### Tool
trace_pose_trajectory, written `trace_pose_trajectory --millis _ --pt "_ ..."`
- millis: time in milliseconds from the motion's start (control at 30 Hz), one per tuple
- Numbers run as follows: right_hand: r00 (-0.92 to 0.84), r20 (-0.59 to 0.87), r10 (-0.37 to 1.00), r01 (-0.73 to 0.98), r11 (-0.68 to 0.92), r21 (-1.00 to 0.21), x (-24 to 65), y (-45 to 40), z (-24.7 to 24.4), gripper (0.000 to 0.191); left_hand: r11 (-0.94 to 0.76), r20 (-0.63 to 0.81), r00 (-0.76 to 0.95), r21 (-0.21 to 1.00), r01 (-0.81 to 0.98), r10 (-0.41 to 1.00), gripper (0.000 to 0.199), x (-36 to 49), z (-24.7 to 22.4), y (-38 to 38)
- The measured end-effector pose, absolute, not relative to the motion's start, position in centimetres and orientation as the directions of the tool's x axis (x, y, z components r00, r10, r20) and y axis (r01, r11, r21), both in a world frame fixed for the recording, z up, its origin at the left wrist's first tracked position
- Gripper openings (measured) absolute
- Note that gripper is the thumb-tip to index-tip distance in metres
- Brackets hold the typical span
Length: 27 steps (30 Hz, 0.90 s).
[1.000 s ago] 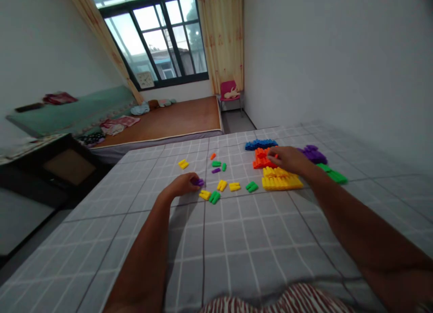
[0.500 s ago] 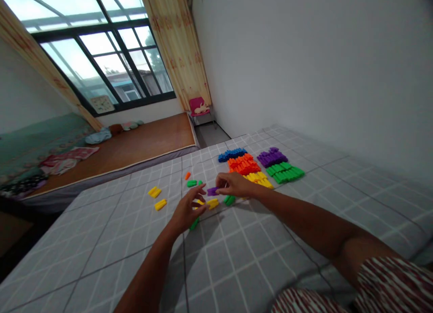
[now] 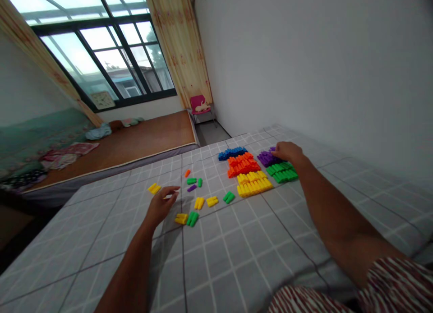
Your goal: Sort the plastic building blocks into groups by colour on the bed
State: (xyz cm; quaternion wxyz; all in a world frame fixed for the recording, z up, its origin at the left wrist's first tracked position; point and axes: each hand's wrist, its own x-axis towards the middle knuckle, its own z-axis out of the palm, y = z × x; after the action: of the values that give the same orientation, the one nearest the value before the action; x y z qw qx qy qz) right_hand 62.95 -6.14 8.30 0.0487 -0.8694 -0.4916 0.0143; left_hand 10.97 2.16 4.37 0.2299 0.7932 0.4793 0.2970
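Note:
My right hand is at the purple pile, its fingers pinched on a purple plastic building block at the pile's upper edge; the fingertips are partly hidden. Below it lies a green pile. My left hand hovers open over the checked sheet, thumb and fingers apart with nothing between them. Around it lie loose blocks: a yellow block beyond it, another yellow block beside a green block, and a small purple block.
Blue, orange and yellow piles stand left of the purple and green ones. More loose blocks are scattered mid-sheet, including an orange block. A white wall borders the right side; a second bed is beyond.
My right hand has carried a purple block right and away from me to the purple pile. My left hand has moved left, uncovering yellow and green blocks.

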Motion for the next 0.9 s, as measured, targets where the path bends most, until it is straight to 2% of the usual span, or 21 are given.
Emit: trace_pose_trajectory --millis 167,300,367,500,700,900 --pt "0.524 -0.013 0.851 0.849 -0.524 -0.064 62.9 -6.3 8.8 0.044 -0.32 0.281 0.184 0.582 0.748 0.942 0.033 8.4 3.1 3.3" --pt "0.494 0.036 0.869 0.865 -0.487 -0.118 63.6 -5.7 9.2 0.053 -0.18 0.391 -0.024 0.477 0.86 0.92 0.039 5.5 2.5 4.0" --pt "0.454 0.075 0.888 0.885 -0.439 -0.152 63.2 -5.2 9.1 0.05 -0.092 0.352 -0.089 0.467 0.879 0.932 0.042 4.2 2.2 4.3" --pt "0.332 0.138 0.933 0.936 -0.309 -0.168 61.1 -4.8 8.8 0.041 -0.09 0.176 -0.006 0.531 0.843 0.984 0.036 3.0 1.4 4.7" --pt "0.206 0.147 0.967 0.968 -0.18 -0.173 57.0 -5.2 8.9 0.034 -0.145 0.279 -0.003 0.507 0.85 0.96 0.044 4.1 0.5 5.5" --pt "0.084 0.144 0.986 0.987 -0.063 -0.149 54.5 -5.3 8.9 0.028 -0.121 0.203 0.029 0.462 0.879 0.979 0.046 5.5 1.0 6.9"
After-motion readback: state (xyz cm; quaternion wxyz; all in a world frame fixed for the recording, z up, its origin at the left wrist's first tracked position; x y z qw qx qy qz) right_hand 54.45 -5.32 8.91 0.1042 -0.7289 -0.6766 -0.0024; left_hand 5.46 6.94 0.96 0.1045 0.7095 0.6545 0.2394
